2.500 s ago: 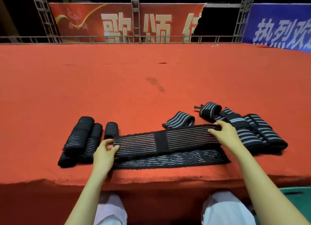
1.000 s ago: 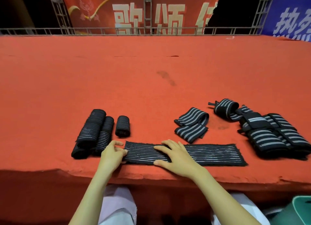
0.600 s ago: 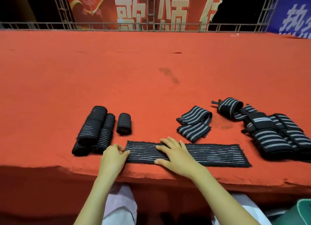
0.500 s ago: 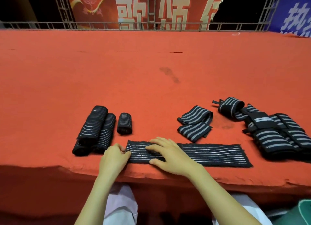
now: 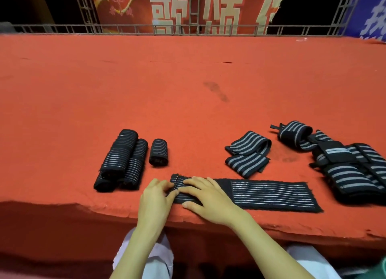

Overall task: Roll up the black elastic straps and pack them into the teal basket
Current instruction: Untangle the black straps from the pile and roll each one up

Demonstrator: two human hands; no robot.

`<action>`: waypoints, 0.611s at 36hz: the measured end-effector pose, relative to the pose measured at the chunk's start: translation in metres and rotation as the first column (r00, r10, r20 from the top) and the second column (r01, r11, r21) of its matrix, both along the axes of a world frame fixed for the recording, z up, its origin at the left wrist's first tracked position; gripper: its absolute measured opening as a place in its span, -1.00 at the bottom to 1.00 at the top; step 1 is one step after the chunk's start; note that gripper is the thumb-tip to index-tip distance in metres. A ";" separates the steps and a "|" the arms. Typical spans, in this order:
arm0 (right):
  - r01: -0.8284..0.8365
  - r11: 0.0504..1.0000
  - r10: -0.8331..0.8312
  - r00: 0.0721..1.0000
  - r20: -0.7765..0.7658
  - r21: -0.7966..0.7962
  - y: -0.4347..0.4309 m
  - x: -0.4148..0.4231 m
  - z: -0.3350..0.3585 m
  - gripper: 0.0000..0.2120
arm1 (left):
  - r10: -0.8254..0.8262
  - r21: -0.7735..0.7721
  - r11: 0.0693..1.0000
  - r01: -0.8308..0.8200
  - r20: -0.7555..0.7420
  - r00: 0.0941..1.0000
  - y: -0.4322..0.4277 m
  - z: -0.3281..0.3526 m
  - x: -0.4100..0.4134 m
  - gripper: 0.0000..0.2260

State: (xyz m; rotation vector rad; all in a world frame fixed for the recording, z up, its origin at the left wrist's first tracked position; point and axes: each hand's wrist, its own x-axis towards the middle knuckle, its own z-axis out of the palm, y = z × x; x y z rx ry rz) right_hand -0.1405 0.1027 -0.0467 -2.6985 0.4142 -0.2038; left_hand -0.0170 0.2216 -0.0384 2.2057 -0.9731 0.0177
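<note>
A long black strap with thin white stripes [image 5: 269, 194] lies flat along the near edge of the red surface. Its left end is folded over into the start of a roll. My left hand [image 5: 155, 197] pinches that folded end. My right hand [image 5: 205, 195] lies on the strap just right of the fold, fingers bent over the roll's edge. Three finished rolls [image 5: 129, 157] lie to the left. Only a sliver of the teal basket [image 5: 383, 267] shows at the bottom right corner.
A folded wide-striped strap [image 5: 248, 153] lies behind the long one. A pile of several more striped straps [image 5: 351, 163] sits at the right. The red carpeted surface [image 5: 146, 94] stretches far back to a metal railing [image 5: 188, 29].
The strap first lay doubled and stretched between both hands, then flat. My right hand slid left to the strap's left end, and that end is now folded over into a small roll.
</note>
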 end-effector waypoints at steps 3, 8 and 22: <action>0.001 1.000 -0.001 1.000 0.013 0.020 -0.001 0.000 -0.001 -0.57 | -0.007 0.009 1.000 0.008 -0.013 1.000 -0.002 -0.002 -0.002 -0.85; 0.058 0.998 -0.060 0.997 0.049 0.032 -0.005 -0.006 0.000 -0.59 | -0.050 0.032 0.998 0.053 -0.107 0.993 -0.003 -0.004 0.004 -0.83; 0.131 0.989 -0.136 0.987 0.083 0.061 -0.017 -0.030 -0.002 -0.61 | 0.001 -0.044 0.999 -0.006 -0.112 0.994 -0.011 -0.006 -0.015 -0.80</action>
